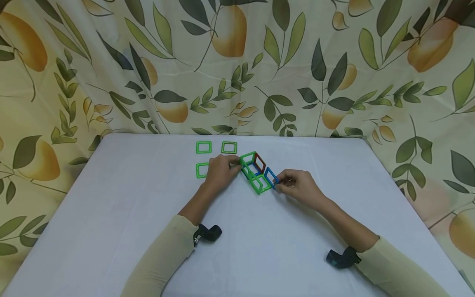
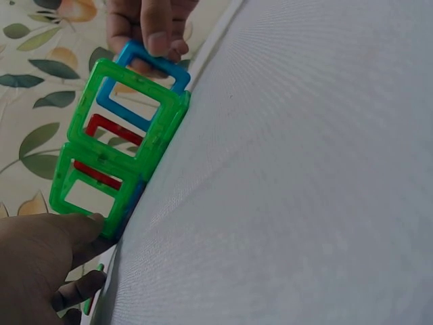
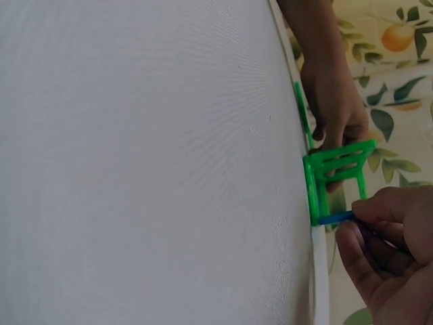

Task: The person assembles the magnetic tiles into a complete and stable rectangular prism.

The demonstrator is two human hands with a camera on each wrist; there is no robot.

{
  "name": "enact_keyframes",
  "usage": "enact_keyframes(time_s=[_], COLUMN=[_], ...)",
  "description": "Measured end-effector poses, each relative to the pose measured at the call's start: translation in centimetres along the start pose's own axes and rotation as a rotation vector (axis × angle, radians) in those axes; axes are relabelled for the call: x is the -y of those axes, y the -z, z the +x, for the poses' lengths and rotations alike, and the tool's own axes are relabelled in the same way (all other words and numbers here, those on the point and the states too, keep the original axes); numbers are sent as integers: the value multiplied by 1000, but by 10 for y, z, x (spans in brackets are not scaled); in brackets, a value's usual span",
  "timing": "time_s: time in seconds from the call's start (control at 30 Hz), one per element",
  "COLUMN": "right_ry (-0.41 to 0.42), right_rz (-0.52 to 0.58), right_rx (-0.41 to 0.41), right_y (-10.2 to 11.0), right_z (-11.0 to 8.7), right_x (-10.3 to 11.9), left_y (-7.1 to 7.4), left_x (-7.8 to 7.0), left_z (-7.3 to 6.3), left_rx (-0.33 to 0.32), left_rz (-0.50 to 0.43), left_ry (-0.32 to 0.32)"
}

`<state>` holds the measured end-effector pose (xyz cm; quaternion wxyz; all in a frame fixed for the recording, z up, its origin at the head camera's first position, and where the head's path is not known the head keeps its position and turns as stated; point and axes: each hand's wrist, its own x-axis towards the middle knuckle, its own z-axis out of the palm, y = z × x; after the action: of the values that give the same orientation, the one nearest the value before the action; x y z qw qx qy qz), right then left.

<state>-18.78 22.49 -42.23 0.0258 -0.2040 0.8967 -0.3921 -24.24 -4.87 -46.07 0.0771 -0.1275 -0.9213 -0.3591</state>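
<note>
Blue frame [image 1: 273,173]: tilted on edge, right side of a small frame structure [image 2: 101,157] near the far edge of the worktop [image 1: 122,206]. Blue frame's long axis is slanted from upper left to lower right in the head view, roughly parallel to the structure's own long axis. Its outer edge is pinched between thumb and fingers of the right hand [image 1: 301,187]. Structure is held at its left end by the left hand [image 1: 222,171], thumb against a green side, other fingers partly hidden.

Frames are hollow, rectangular, glossy and plastic-looking, rounded at corners. In the structure, green sides are stood up along the left, a red frame [image 2: 115,127] is stood opposite, and blue and green pieces are laid at the base.

Two green sides are shown face-on in the left wrist view, with red and blue seen through their windows. Blue frame is shown as a thin bar in the right wrist view, its inner end brought to the green base; exact contact cannot be told.

Three loose green frames [image 1: 203,142] are laid flat beyond and left of the structure, one partly covered by the left hand. Worktop is covered in white cloth; behind it a fruit-and-leaf-printed curtain [image 1: 237,90] is hung. Black wrist cameras [image 1: 210,233] are worn at pale sleeves [image 1: 163,251].
</note>
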Motion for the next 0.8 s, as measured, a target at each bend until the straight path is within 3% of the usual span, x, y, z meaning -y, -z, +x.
enact_keyframes(time_s=[0.8], right_ry=[1], right_rz=[-25], right_rx=[-22], right_y=[-4], right_z=[3], right_x=[0], left_y=[-2], left_x=[1], left_z=[1], left_rx=[3], left_rz=[8], left_ry=[5])
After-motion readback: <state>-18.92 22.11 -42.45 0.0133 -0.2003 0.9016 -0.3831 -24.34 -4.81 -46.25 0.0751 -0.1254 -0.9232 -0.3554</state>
